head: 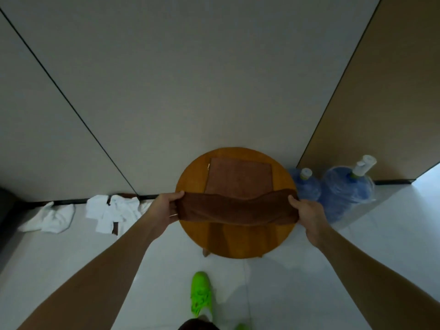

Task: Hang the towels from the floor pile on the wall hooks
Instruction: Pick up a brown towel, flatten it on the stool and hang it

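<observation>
— Right, both arms out over the round wooden stool (238, 241). The left hand (166, 209) has its fingers curled round one end of the brown towel (238, 210), thumb on top, and the right hand (303, 211) grips the other end the same way. The towel is stretched between them in a loose roll, just above the stool top.

— And there's another one under it?

— A folded brown towel (239, 176) lying flat on the stool, toward the wall (190, 79). The floor pile (114, 210), mostly white cloths, sits against the skirting to the left, with a second white heap (51, 217) further left.

— Where are the hooks, then?

— Can't see any from here. That's my first worry: the wall ahead is bare panel, so the towel may have to travel some way, and bunched like that it could hang lopsided or slide off a hook.

— Anything else?

— The grip is only at the ends. If one hand lets go early, the middle drops onto the folded towel and rumples it. Also, two blue water bottles (342, 189) stand just right of the stool, and the person's green shoe (201, 294) is near its legs. A careless step could knock either.
</observation>
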